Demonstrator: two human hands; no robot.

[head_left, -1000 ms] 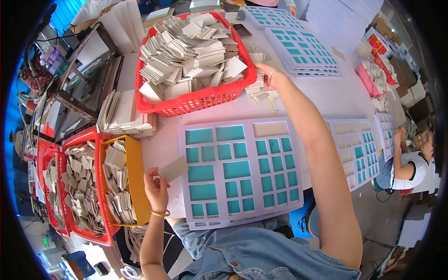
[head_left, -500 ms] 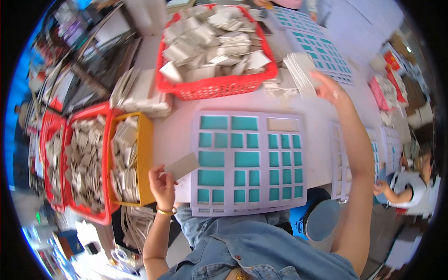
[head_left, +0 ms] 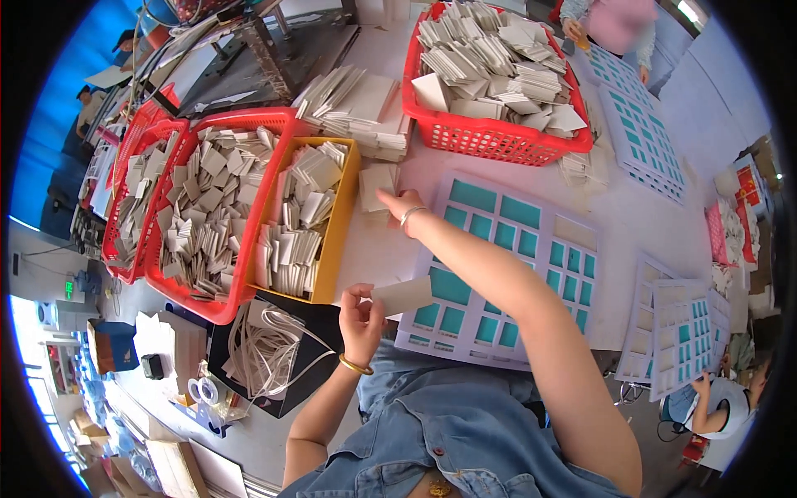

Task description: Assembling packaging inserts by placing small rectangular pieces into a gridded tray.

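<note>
My left hand (head_left: 362, 322) is closed on one end of a flat grey cardboard rectangle (head_left: 404, 295), which sticks out to the right over the near left corner of a pale lilac grid frame (head_left: 425, 259). Turquoise shows in most of the frame's openings; one at its far right is greyish. My right hand (head_left: 403, 204) reaches left across the frame, its fingers closed on the edge of a small stack of grey cardboard pieces (head_left: 378, 186) by the yellow bin (head_left: 340, 217). My forearm hides part of the frame.
Red baskets (head_left: 222, 309) of cardboard pieces stand left of the yellow bin. A large red basket (head_left: 498, 141) and loose stacks (head_left: 361, 108) lie beyond. More grid frames (head_left: 643, 133) lie far right, near a person in pink (head_left: 618, 25). Another person's arm (head_left: 701, 402) shows at lower right.
My view has turned left. My right hand has swung from the far right, where it held a stack of cardboard pieces, to beside the yellow bin. My left hand still holds its rectangle.
</note>
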